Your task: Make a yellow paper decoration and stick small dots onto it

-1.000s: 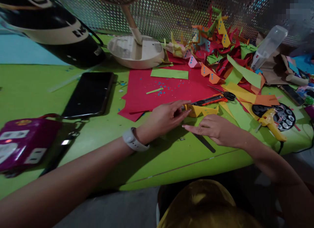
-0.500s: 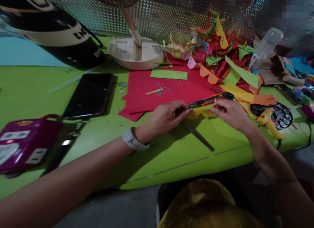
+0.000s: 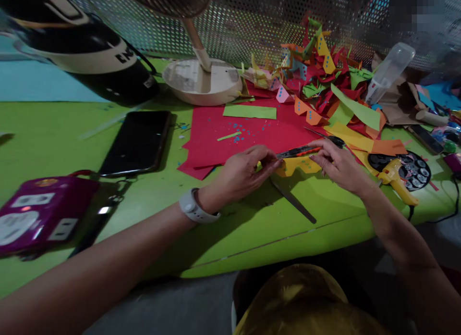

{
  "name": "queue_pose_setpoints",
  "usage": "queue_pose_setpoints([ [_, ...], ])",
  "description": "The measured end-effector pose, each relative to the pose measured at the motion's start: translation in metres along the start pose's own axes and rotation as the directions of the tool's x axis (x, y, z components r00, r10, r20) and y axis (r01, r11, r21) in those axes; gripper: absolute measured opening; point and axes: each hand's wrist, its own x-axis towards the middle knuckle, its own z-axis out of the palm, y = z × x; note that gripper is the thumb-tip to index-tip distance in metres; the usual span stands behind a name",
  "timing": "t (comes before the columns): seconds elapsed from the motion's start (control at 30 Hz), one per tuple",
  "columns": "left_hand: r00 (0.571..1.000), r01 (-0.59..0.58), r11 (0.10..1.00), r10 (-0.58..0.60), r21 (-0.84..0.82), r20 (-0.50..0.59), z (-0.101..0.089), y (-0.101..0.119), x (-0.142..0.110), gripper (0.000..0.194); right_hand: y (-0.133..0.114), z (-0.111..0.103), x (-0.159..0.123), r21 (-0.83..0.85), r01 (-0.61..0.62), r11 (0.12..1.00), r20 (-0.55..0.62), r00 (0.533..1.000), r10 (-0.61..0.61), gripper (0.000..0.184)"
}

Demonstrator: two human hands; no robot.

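Observation:
A yellow paper strip point(image 3: 298, 166) with a notched lower edge and small blue-green dots spans the gap between my hands. My left hand point(image 3: 248, 170), with a pale watch band on the wrist, is closed in a pinch on the strip's left end. At the right end, my right hand point(image 3: 336, 164) has its thumb and curled fingers on the paper, while the index finger reaches over the orange-and-black cutter point(image 3: 297, 151) just behind. Scissors point(image 3: 336, 141) lie partly behind the right hand. A thin dark flat strip point(image 3: 295, 204) rests in front of the paper.
Red paper sheets point(image 3: 212, 145) with blue specks and a green strip point(image 3: 249, 111) lie behind. A colourful cut-paper heap point(image 3: 324, 80), a fan base point(image 3: 201, 94), a phone point(image 3: 137, 142), a purple box point(image 3: 43, 215) with sockets and a yellow glue gun point(image 3: 398, 181) stand around.
My right hand's fingers have shifted slightly up along the yellow strip, with the index finger now stretched over the cutter. More of the strip's right end shows. My left hand keeps its pinch.

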Motion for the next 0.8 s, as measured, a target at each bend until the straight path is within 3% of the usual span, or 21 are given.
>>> queue_pose_setpoints([
  [0.1, 0.999, 0.000, 0.996, -0.004, -0.087, -0.043, 0.0019, -0.0022, -0.0024, 0.020, 0.0005, 0.0017, -0.0007, 0.081, 0.019, 0.996, -0.011, 1.000, -0.018, 0.025],
  [0.27, 0.999, 0.003, 0.972, -0.014, -0.235, -0.044, 0.0006, -0.0017, -0.0041, 0.030, 0.0031, 0.0041, -0.0007, 0.244, 0.022, 0.969, -0.011, 1.000, -0.020, 0.026],
  [0.5, 0.999, 0.035, 0.886, -0.045, -0.463, -0.010, -0.0005, 0.0016, -0.0053, 0.024, 0.0020, 0.0055, -0.0004, 0.510, -0.022, 0.860, 0.041, 0.999, 0.001, 0.025],
  [0.8, 0.990, 0.106, 0.791, -0.139, -0.602, -0.008, 0.0000, 0.0023, -0.0021, 0.027, 0.0035, 0.0028, 0.0049, 0.605, -0.116, 0.788, 0.043, 0.993, 0.113, 0.037],
])
